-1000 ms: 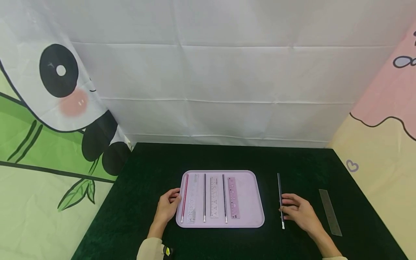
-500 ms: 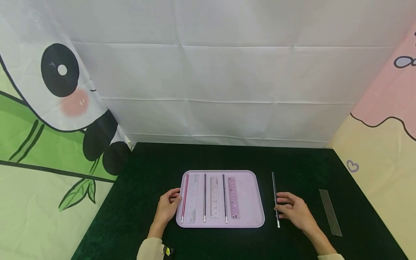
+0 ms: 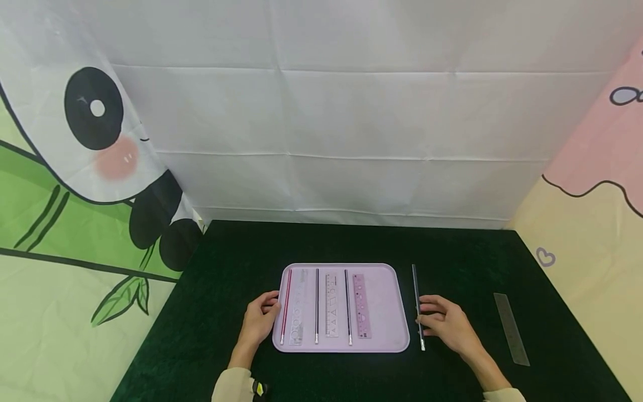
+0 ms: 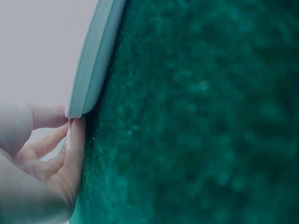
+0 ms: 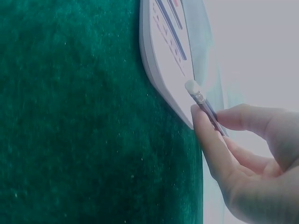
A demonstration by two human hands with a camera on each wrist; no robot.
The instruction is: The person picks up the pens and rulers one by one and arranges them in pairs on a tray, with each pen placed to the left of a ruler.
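Note:
A dark pencil [image 3: 415,285] with a white eraser end [image 5: 192,87] is pinched between the thumb and fingers of my right hand [image 3: 449,325]. It is held just right of the pale purple tray [image 3: 388,315], eraser end toward me. At the tray's left rim my left hand [image 3: 259,319] grips the edge, thumb above and fingers below in the left wrist view. On the tray, from left to right, lie a red pencil [image 3: 286,307], a clear ruler [image 3: 298,307], a dark pencil [image 3: 316,307], another clear ruler [image 3: 331,306], a dark pencil [image 3: 348,307] and a pink ruler [image 3: 361,306].
A see-through ruler [image 3: 511,329] lies slightly slanted on the dark green tablecloth [image 3: 467,262], to the right of my right hand. Behind the table hangs a white cloth [image 3: 351,123]. Printed cloths stand at both sides.
My right hand has moved left toward the tray, bringing the pencil with it. The left hand and the tray have stayed in place.

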